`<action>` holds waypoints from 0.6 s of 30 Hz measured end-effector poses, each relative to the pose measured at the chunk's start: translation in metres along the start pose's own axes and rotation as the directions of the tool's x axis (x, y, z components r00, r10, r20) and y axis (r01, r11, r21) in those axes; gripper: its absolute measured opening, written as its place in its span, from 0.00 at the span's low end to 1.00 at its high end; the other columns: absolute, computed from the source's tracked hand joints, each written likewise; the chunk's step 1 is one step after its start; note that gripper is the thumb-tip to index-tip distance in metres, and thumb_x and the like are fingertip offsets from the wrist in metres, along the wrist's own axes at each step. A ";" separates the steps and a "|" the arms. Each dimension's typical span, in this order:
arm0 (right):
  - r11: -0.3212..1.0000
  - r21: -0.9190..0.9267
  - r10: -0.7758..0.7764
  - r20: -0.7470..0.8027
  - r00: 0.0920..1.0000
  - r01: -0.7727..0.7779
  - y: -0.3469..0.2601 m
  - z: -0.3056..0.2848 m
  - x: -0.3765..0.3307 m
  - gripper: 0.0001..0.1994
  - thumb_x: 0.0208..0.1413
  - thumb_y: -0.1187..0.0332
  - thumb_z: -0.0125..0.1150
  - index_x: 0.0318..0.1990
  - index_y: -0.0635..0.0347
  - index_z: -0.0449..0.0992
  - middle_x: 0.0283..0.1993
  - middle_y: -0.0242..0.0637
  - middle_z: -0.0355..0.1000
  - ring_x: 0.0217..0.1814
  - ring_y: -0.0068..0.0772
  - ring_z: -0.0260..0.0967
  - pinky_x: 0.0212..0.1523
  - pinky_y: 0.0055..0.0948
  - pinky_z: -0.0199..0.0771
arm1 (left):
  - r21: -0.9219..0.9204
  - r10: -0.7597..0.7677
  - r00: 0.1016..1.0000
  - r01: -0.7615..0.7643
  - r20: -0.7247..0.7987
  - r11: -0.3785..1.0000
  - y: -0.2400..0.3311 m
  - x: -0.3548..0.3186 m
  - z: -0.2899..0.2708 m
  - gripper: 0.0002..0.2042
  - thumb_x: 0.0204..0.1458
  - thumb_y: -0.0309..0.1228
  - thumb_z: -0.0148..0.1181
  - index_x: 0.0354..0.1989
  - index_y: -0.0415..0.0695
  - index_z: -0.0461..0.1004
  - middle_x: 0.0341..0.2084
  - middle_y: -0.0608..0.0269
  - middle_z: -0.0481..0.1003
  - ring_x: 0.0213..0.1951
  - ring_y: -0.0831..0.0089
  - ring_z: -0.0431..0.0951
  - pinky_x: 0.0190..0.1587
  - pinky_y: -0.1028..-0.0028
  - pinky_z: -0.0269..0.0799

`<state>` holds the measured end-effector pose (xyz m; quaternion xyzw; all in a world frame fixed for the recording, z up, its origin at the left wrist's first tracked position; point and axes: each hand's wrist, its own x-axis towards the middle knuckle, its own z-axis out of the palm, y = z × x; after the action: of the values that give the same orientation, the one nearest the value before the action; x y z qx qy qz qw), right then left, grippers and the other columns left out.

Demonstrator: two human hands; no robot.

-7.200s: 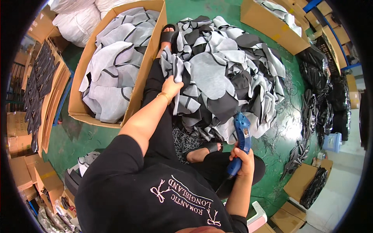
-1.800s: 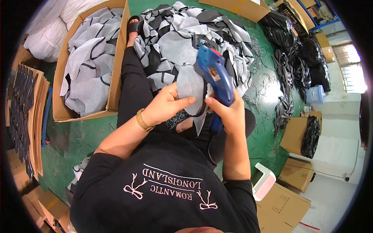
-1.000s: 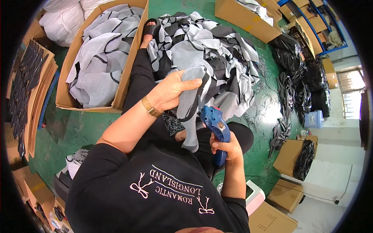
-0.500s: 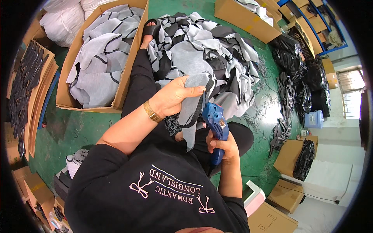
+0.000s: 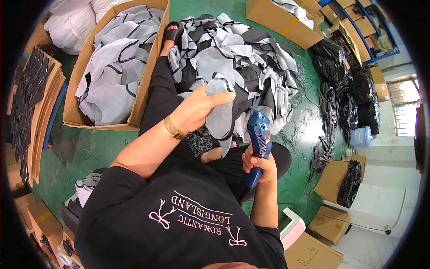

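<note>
My left hand [image 5: 196,110] pinches a grey fabric piece [image 5: 219,120] with black edging between thumb and fingers. The piece hangs down over my lap. My right hand [image 5: 260,167] is wrapped round the lower grip of a blue electric hand tool [image 5: 260,133] with a narrow tip. That tip points up and away from me, to the right of the fabric piece and apart from it. Beyond both hands lies a large heap of grey and black fabric pieces [image 5: 251,56] on the floor.
A large cardboard box [image 5: 142,96] full of similar grey pieces stands left of my leg. Thin dark scraps [image 5: 301,130] litter the green floor right of the heap. Black plastic bags [image 5: 333,67] and a pale blue bucket [image 5: 361,137] line the right side.
My right hand has drawn the blue tool right, away from the fabric. The piece in my left hand has turned, showing more of its grey face. My left hand has barely moved.
</note>
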<state>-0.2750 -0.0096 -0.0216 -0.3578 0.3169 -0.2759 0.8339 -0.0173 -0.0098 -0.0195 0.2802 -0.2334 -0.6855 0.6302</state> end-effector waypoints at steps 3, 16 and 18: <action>1.000 -0.010 0.007 -0.022 1.000 -0.007 0.001 0.000 -0.002 0.15 0.37 0.72 0.64 0.33 0.64 0.66 0.19 0.31 0.58 0.21 0.26 0.57 0.18 0.24 0.62 | 0.040 0.047 0.999 -0.046 -0.010 0.998 0.003 -0.002 0.006 0.12 0.51 0.26 0.63 0.44 0.42 0.72 0.37 0.69 0.76 0.39 0.81 0.75 0.44 0.76 0.71; 0.864 -0.504 -0.164 -0.255 0.953 0.014 -0.008 0.016 -0.017 0.14 0.40 0.76 0.65 0.37 0.68 0.71 0.26 0.35 0.69 0.22 0.25 0.68 0.24 0.23 0.70 | 0.001 0.112 0.991 -0.112 -0.077 0.994 -0.011 -0.001 -0.001 0.12 0.55 0.25 0.57 0.47 0.41 0.72 0.40 0.67 0.76 0.41 0.78 0.75 0.47 0.75 0.70; 0.831 -0.557 -0.180 -0.263 0.948 0.003 -0.011 0.019 -0.021 0.14 0.41 0.78 0.64 0.38 0.69 0.71 0.26 0.34 0.69 0.23 0.24 0.68 0.25 0.23 0.70 | -0.004 0.127 0.989 -0.128 -0.076 0.992 -0.013 -0.002 -0.001 0.11 0.55 0.25 0.57 0.47 0.41 0.72 0.40 0.67 0.76 0.40 0.78 0.75 0.47 0.75 0.70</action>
<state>-0.2770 0.0064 0.0039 -0.5500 0.4895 -0.2650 0.6227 -0.0263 -0.0068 -0.0289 0.2874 -0.2237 -0.6338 0.6823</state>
